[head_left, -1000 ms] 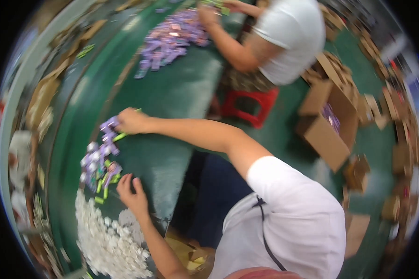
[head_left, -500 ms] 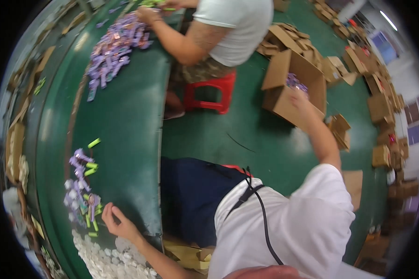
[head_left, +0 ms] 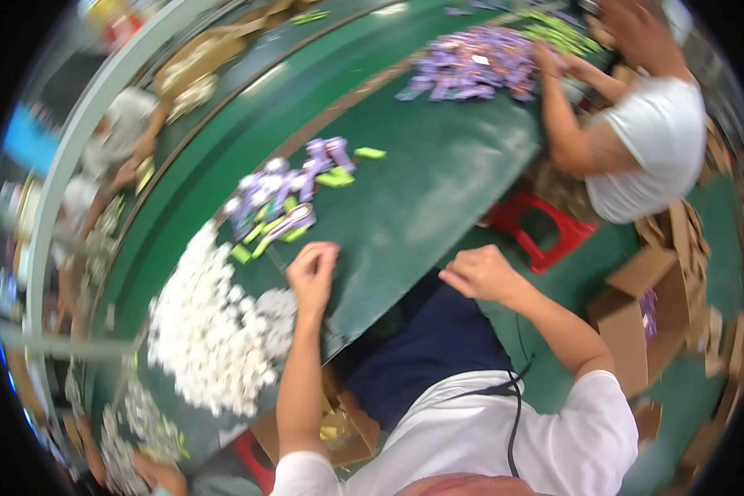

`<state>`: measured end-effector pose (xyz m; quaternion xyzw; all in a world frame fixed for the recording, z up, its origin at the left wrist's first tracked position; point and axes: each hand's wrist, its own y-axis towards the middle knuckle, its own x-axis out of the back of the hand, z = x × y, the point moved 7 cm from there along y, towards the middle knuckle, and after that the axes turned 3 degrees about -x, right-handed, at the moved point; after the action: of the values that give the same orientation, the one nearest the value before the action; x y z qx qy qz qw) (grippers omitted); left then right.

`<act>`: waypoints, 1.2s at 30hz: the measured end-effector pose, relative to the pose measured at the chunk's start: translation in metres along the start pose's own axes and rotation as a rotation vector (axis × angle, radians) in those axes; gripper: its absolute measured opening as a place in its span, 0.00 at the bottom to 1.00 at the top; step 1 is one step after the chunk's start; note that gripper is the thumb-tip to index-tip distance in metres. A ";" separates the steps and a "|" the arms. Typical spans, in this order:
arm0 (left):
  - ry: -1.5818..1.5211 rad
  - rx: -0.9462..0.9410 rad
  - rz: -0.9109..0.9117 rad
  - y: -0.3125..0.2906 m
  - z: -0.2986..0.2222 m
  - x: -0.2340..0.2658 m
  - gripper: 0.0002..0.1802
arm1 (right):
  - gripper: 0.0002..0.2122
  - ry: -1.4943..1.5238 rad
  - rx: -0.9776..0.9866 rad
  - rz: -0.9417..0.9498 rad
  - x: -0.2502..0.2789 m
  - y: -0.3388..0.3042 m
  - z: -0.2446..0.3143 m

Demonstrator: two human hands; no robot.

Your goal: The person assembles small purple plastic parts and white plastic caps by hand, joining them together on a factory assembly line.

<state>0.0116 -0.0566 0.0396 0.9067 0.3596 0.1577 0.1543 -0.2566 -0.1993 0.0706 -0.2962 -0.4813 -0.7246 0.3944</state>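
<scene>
My left hand [head_left: 312, 269] hovers over the near edge of the green table [head_left: 422, 198], fingers curled in and tips together, with nothing visible between them. Just beyond it lies a small cluster of purple wrapped pieces [head_left: 316, 159], mixed with short lime-green pieces [head_left: 336, 177] and white round bits [head_left: 260, 186]. My right hand [head_left: 484, 273] is in the air in front of my lap, fingers folded and thumb forward; nothing shows in it. To the left of my left hand spreads a big heap of small white pieces [head_left: 211, 331], with a greyish translucent pile [head_left: 277, 318] beside it.
Across the table a co-worker [head_left: 645, 149] on a red stool [head_left: 537, 227] handles a large purple heap [head_left: 479, 66] beside lime-green pieces [head_left: 562, 33]. An open carton [head_left: 636, 322] with purple pieces inside stands right. Another carton [head_left: 351, 422] sits under the table edge. More people work at left.
My right hand has come back from the open carton to in front of my lap. The view has turned left. My left hand's fingers are more curled, still near the purple cluster.
</scene>
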 end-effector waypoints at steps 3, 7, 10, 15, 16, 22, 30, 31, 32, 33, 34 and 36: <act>-0.162 0.036 -0.043 0.001 0.001 0.005 0.06 | 0.07 0.133 -0.063 -0.033 -0.005 0.082 0.012; 0.108 -0.027 0.066 -0.005 -0.011 0.011 0.04 | 0.07 0.147 0.082 0.080 -0.062 0.149 0.054; 0.169 -0.148 0.143 -0.009 -0.019 -0.005 0.11 | 0.08 0.196 0.218 0.096 -0.087 0.188 0.108; 0.219 -0.243 0.151 -0.021 -0.018 0.000 0.18 | 0.08 0.098 0.287 0.278 -0.157 0.245 0.175; 0.212 -0.084 0.261 -0.018 -0.013 -0.006 0.17 | 0.08 0.093 0.287 0.284 -0.170 0.253 0.178; 0.141 -0.186 0.236 -0.021 -0.020 0.001 0.17 | 0.08 0.112 0.281 0.303 -0.251 0.303 0.206; 0.074 -0.140 0.185 -0.016 -0.005 -0.005 0.21 | 0.09 -0.032 0.342 0.305 -0.300 0.349 0.176; 0.086 -0.127 0.220 -0.014 -0.006 -0.005 0.21 | 0.11 0.013 0.327 0.331 -0.294 0.347 0.176; 0.050 -0.151 0.276 -0.011 -0.018 -0.016 0.21 | 0.12 0.067 0.306 0.269 -0.279 0.347 0.165; 0.041 -0.026 0.275 -0.005 -0.023 -0.019 0.18 | 0.12 0.127 0.301 0.207 -0.263 0.347 0.155; 0.061 0.127 0.237 -0.009 -0.017 -0.004 0.15 | 0.12 0.136 0.293 0.206 -0.253 0.339 0.163; 0.118 0.054 0.255 -0.014 -0.024 0.010 0.11 | 0.13 0.513 0.169 0.206 -0.209 0.322 0.171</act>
<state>0.0010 -0.0358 0.0577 0.9380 0.2541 0.2191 0.0871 0.1348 -0.0532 0.1126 -0.1168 -0.3918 -0.6894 0.5980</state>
